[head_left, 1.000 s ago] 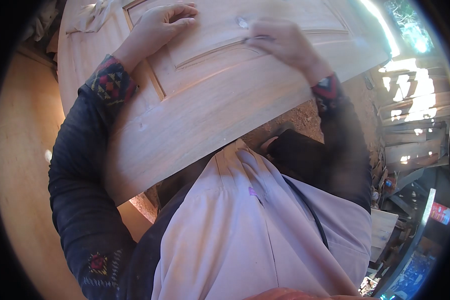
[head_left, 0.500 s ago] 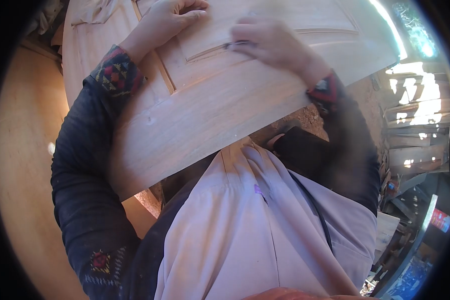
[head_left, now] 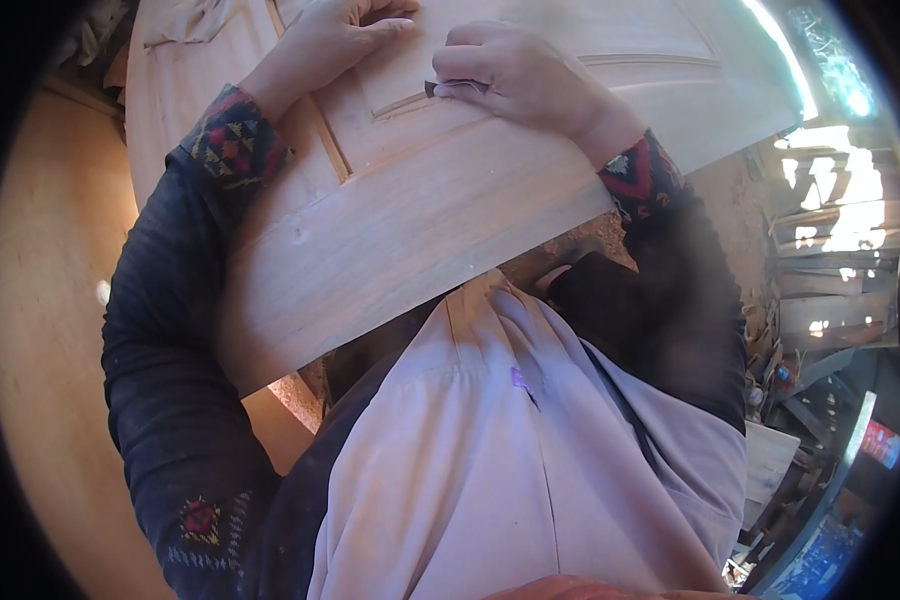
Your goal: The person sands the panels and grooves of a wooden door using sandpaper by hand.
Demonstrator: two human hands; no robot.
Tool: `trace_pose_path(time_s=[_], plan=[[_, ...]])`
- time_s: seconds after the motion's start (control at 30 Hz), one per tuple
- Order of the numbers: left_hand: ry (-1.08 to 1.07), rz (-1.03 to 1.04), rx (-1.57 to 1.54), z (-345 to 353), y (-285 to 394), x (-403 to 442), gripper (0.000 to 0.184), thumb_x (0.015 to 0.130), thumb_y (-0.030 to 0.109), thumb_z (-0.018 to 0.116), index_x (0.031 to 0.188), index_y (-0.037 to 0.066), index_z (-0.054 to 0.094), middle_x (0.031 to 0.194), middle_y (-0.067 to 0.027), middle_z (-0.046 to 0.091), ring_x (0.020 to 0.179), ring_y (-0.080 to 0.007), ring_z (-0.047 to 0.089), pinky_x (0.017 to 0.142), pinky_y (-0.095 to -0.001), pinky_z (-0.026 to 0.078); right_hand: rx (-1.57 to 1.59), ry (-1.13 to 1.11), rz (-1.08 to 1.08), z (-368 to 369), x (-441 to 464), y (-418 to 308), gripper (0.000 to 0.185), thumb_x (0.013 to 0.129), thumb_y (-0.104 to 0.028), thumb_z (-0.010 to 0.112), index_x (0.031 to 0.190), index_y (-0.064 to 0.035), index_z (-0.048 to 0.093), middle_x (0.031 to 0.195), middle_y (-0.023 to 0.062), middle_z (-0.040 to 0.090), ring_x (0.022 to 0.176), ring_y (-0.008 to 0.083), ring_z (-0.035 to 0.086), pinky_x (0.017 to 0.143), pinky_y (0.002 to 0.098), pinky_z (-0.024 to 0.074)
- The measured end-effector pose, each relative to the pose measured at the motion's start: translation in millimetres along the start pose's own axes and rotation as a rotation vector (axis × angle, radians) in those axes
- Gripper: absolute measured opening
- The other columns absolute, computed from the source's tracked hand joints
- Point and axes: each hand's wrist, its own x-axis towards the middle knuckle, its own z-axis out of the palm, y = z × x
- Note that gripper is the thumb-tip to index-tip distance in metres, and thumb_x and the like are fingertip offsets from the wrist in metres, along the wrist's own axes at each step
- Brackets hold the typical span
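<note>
A pale wooden panel door (head_left: 390,235) with grooved mouldings lies in front of me, its near edge at my lap. My right hand (head_left: 525,75) is closed around a small folded piece of sandpaper (head_left: 458,88), whose dark end sticks out past the fingers. It is at a recessed moulding (head_left: 402,104) on the door. To the left, my left hand (head_left: 345,35) rests on the door with its thumb apart from the loosely bent fingers. Nothing shows in it, though the top of the frame cuts off part of the hand.
A crumpled cloth (head_left: 185,25) lies on the door's far left. Another smooth wooden board (head_left: 50,300) stands along my left side. Stacked wood pieces (head_left: 835,300) and a blue item (head_left: 820,550) are at the right. Light cloth (head_left: 530,470) covers my lap.
My right hand has moved slightly left along the moulding with the sandpaper, and its motion blur is gone. My left hand stays in the same place.
</note>
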Motion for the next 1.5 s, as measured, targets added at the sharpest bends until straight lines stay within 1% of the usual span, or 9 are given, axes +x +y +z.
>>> trace_pose_path(time_s=[0.17,0.37,0.57,0.77,0.97,1.07,1.17,1.37,1.5], plan=[[0.008,-0.005,-0.048,1,-3,-4,0.032,0.086,0.017,0.065,0.111,-0.003,0.066,0.124,-0.0211,0.062,0.115,-0.0261,0.059,0.098,-0.0328,0.044,-0.018,-0.063,0.214,-21,-37,24,0.014,0.087,-0.014,0.067,0.087,-0.0043,0.057,0.081,0.0109,0.055,0.075,0.0287,0.056,0.066,0.0365,0.0459],[-0.016,0.010,0.058,-1,4,-3,0.032,0.087,0.017,0.063,0.111,-0.004,0.066,0.123,-0.0211,0.063,0.114,-0.0264,0.060,0.098,-0.0333,0.044,0.022,-0.093,-0.051,-1,2,4,0.011,0.086,-0.011,0.069,0.087,-0.0041,0.061,0.078,0.0100,0.054,0.071,0.0254,0.055,0.066,0.0356,0.0467],[0.029,-0.024,0.045,0,3,-5,0.032,0.087,0.019,0.063,0.109,-0.004,0.066,0.119,-0.0219,0.064,0.111,-0.0263,0.062,0.096,-0.0335,0.045,0.028,-0.075,0.181,-23,-43,34,0.012,0.086,-0.011,0.069,0.088,-0.0040,0.059,0.080,0.0100,0.055,0.073,0.0280,0.056,0.066,0.0365,0.0467],[-0.007,0.047,0.095,-3,0,-2,0.032,0.086,0.018,0.063,0.108,-0.005,0.066,0.115,-0.0208,0.066,0.110,-0.0270,0.062,0.095,-0.0337,0.046,0.018,-0.007,-0.072,-3,-6,7,0.013,0.085,-0.011,0.070,0.085,-0.0028,0.059,0.080,0.0091,0.056,0.071,0.0254,0.056,0.064,0.0350,0.0462],[0.039,0.074,0.069,-1,1,-4,0.031,0.085,0.018,0.065,0.106,-0.005,0.067,0.115,-0.0203,0.066,0.109,-0.0273,0.063,0.095,-0.0326,0.047,-0.053,-0.105,0.143,-31,-40,30,0.013,0.085,-0.014,0.066,0.085,-0.0056,0.056,0.085,0.0089,0.056,0.079,0.0292,0.058,0.067,0.0396,0.0472],[-0.068,0.005,-0.021,0,-1,-2,0.035,0.086,0.019,0.061,0.114,-0.002,0.065,0.127,-0.0223,0.059,0.122,-0.0333,0.054,0.104,-0.0420,0.040,0.033,0.004,-0.047,2,-8,3,0.014,0.084,-0.012,0.066,0.081,-0.0060,0.054,0.081,0.0095,0.053,0.078,0.0299,0.057,0.066,0.0407,0.0465],[0.028,0.105,-0.093,7,-29,-2,0.031,0.091,0.020,0.063,0.114,-0.001,0.065,0.122,-0.0122,0.065,0.108,-0.0168,0.062,0.096,-0.0286,0.046,0.014,0.025,-0.038,3,0,0,0.015,0.083,-0.014,0.067,0.080,-0.0062,0.054,0.079,0.0098,0.053,0.077,0.0302,0.056,0.066,0.0411,0.0466],[0.071,0.055,-0.034,6,-18,-4,0.034,0.087,0.023,0.065,0.112,0.001,0.065,0.126,-0.0158,0.062,0.115,-0.0267,0.060,0.099,-0.0336,0.045,-0.238,0.005,0.479,-60,-61,25,0.012,0.083,-0.015,0.068,0.082,-0.0052,0.061,0.079,0.0109,0.057,0.076,0.0292,0.058,0.066,0.0383,0.0469],[0.137,-0.018,0.370,2,3,-6,0.047,0.091,0.031,0.062,0.122,-0.003,0.058,0.135,-0.0221,0.052,0.127,-0.0319,0.050,0.107,-0.0361,0.038,-0.297,0.289,0.755,-64,-84,22,0.012,0.084,-0.017,0.068,0.083,-0.0061,0.063,0.078,0.0107,0.059,0.074,0.0288,0.059,0.065,0.0386,0.0471]])
